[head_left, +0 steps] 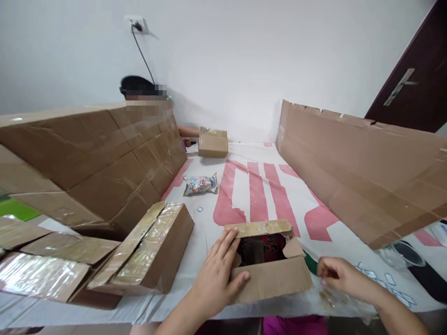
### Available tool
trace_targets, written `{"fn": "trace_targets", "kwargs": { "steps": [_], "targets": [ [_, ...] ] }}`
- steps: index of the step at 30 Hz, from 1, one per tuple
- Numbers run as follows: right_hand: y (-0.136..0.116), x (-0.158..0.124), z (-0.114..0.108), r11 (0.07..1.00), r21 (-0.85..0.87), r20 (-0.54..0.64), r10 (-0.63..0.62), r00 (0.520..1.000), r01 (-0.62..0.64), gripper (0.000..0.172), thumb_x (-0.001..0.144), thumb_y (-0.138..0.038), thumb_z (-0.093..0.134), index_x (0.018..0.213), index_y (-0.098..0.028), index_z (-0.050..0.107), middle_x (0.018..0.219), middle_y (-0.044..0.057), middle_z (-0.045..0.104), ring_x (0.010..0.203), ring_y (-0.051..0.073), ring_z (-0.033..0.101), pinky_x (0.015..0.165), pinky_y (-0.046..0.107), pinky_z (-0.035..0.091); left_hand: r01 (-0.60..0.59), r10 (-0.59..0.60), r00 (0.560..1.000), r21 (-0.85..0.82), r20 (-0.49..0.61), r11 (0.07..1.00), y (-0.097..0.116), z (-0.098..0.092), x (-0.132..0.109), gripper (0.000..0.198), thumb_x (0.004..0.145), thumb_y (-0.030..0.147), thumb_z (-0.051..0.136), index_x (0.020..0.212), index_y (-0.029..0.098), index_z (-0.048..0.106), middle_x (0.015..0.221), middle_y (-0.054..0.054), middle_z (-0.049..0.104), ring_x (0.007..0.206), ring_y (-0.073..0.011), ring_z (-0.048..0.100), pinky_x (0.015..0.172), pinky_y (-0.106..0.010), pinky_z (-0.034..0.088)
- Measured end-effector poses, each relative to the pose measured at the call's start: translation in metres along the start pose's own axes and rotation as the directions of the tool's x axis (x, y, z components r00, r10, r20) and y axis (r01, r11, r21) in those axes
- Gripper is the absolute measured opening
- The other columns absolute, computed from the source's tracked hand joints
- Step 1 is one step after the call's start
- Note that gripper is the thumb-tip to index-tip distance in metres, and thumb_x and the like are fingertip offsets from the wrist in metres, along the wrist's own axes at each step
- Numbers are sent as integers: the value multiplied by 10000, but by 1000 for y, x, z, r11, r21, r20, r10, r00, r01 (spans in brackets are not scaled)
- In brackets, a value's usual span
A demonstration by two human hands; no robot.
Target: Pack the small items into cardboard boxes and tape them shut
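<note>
A small cardboard box [272, 279] with a ragged opening in its top lies before me on the cloth. Through the gap shows a dark item with red and black printing [272, 246]; its kind is unclear. My left hand [218, 267] grips the box's left end, fingers on top and thumb on the near side. To the right of the box is my right hand [337, 274], its fingers curled closed; whatever they hold is hidden. Crumpled clear tape or plastic [338, 300] lies beneath it. A green object [310, 263] peeks out between box and hand.
Taped cardboard boxes [160, 251] stand at left, below a large cardboard panel [122, 158]. Another panel [359, 172] borders the right. A small wrapped packet [200, 184] and a closed box [213, 143] lie farther back, near another person's arm [188, 131]. A clear cup [401, 255] sits right.
</note>
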State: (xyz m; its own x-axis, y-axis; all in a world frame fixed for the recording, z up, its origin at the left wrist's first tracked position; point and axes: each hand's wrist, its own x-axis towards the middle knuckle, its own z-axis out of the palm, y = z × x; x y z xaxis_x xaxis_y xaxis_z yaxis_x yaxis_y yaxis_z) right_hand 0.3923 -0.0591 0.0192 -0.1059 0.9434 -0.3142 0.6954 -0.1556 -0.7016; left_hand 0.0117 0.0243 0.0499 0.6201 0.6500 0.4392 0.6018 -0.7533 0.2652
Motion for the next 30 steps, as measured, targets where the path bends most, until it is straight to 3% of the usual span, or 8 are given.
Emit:
{"fn": "trace_targets", "kwargs": {
  "steps": [5,10,12,14,17,23,26,30],
  "targets": [
    [-7,-19,47,909,-405,-84,70,994,-98,189,649,-55,504,703,-191,623,692,7,647,674,175,587,610,263,342,39,-30,998,-145,59,989,-6,-14,8,548,934,421,515,1438,240,397,1520,-144,378,1427,-323,304,1104,-549,372],
    [-13,-21,46,841,-531,-186,9,983,-108,211,672,-84,532,780,-196,676,893,66,646,836,225,628,710,304,422,-16,99,951,-271,295,963,-8,-42,-1,1171,536,698,773,1504,268,274,1614,-177,48,1453,-461,47,1061,-675,307],
    [-17,-21,42,860,-501,-250,-32,968,-101,207,709,-141,563,866,-208,681,974,70,627,850,225,637,723,314,452,-4,85,947,-253,309,967,-8,-46,-5,975,593,617,798,1431,293,421,1617,-148,73,1457,-452,54,1061,-686,294],
    [-24,-19,39,907,-420,-317,-103,943,-42,132,787,-228,569,883,-224,659,916,41,627,800,203,640,700,303,472,42,18,970,-241,241,970,-8,-41,-6,451,815,454,681,1232,293,621,1581,-110,257,1462,-386,168,1090,-644,300],
    [-41,-16,40,945,-296,-444,-265,856,139,144,899,-315,517,808,-232,592,715,-16,593,638,150,598,609,255,471,165,-147,986,-278,82,946,-10,-21,-2,289,956,328,455,891,237,721,1390,-97,541,1397,-315,358,1087,-567,365],
    [-95,-6,43,768,-392,-602,-630,491,506,110,910,-163,526,987,-230,568,787,0,632,677,138,595,626,246,495,329,-376,924,-364,-65,871,-12,13,6,502,938,422,442,497,194,514,1210,-116,651,1227,-306,535,987,-498,466],
    [-122,5,43,691,-490,-517,-722,461,532,172,900,-148,542,1053,-216,580,908,50,658,834,187,618,757,332,528,328,-386,919,-391,-77,860,-10,13,6,505,936,428,441,489,198,478,1207,-111,649,1127,-267,595,941,-452,495],
    [-145,20,41,632,-593,-365,-764,533,499,204,902,-156,540,1094,-187,601,1014,88,658,947,223,599,840,400,519,326,-386,919,-392,-83,861,-7,10,4,493,944,421,429,504,208,487,1208,-107,644,1116,-260,593,933,-464,497]
  ]
}}
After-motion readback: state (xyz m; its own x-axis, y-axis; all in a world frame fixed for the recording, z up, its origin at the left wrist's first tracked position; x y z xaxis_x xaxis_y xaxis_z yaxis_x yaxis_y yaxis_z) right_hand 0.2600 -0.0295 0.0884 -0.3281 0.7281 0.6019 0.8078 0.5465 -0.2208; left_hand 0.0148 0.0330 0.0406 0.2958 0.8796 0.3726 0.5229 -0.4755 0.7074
